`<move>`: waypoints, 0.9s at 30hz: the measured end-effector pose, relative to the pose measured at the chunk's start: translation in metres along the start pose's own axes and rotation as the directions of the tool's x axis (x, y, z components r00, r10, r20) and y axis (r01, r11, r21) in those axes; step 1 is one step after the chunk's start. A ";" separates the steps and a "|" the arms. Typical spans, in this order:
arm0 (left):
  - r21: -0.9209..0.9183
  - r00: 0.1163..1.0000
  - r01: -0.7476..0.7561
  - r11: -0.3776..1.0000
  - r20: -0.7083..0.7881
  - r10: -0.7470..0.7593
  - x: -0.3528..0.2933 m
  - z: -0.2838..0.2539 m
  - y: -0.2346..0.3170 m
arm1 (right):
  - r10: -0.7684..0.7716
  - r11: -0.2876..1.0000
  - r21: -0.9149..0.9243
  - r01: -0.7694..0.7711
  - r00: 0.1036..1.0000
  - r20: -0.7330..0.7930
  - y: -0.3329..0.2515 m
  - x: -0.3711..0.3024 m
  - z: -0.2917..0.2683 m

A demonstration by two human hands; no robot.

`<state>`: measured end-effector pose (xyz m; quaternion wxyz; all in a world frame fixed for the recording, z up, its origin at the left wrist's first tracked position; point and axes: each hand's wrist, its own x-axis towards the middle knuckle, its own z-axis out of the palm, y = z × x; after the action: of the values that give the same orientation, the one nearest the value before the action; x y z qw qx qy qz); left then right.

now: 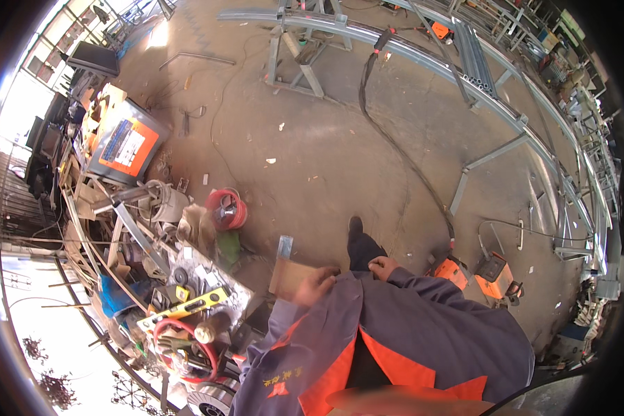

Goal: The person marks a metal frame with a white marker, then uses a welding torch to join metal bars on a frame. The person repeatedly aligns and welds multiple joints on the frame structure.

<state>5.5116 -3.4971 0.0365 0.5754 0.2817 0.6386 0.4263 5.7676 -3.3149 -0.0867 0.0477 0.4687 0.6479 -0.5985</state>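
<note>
The grey work jacket (pixel 430 319) with orange trim hangs open at the front. My left hand (pixel 317 286) is closed at its left front edge, fingers bent against the cloth. Close by on the other side, my right hand (pixel 381 268) has its fingers curled together at the right front edge of the jacket. Both hands seem to pinch the cloth, though their fingertips are partly hidden. Beside my left hand lies a brown board (pixel 288 279), and below the hands a dark shoe (pixel 356 227) shows on the floor.
At left, a cluttered bench carries a yellow spirit level (pixel 187 309). A red bucket (pixel 227 209) and a grey bin (pixel 127 142) stand beyond it. Orange machines (pixel 494 276) sit at right, near a long metal frame (pixel 489 104) with a thick cable (pixel 395 142) trailing down.
</note>
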 end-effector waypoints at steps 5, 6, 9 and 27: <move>0.071 0.995 0.086 0.994 0.048 -0.090 0.097 -0.028 0.034 | 0.022 1.000 -0.004 -0.022 1.000 0.011 -0.026 0.100 -0.040; 0.090 0.996 0.080 0.993 0.032 -0.083 0.118 -0.034 0.043 | 0.040 0.999 0.034 -0.042 0.998 0.043 -0.035 0.126 -0.052; 0.115 0.995 0.096 0.989 -0.035 -0.093 0.185 -0.046 0.087 | 0.107 0.994 0.025 -0.111 0.989 0.105 -0.072 0.199 -0.090; 0.202 0.999 -0.001 0.979 0.048 -0.009 0.508 -0.136 0.305 | 0.089 0.996 0.004 -0.089 0.996 0.000 -0.262 0.423 -0.288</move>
<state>5.2482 -2.9494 0.0469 0.5603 0.3476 0.6649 0.3508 5.5026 -2.8047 -0.0786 0.0735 0.4973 0.6249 -0.5973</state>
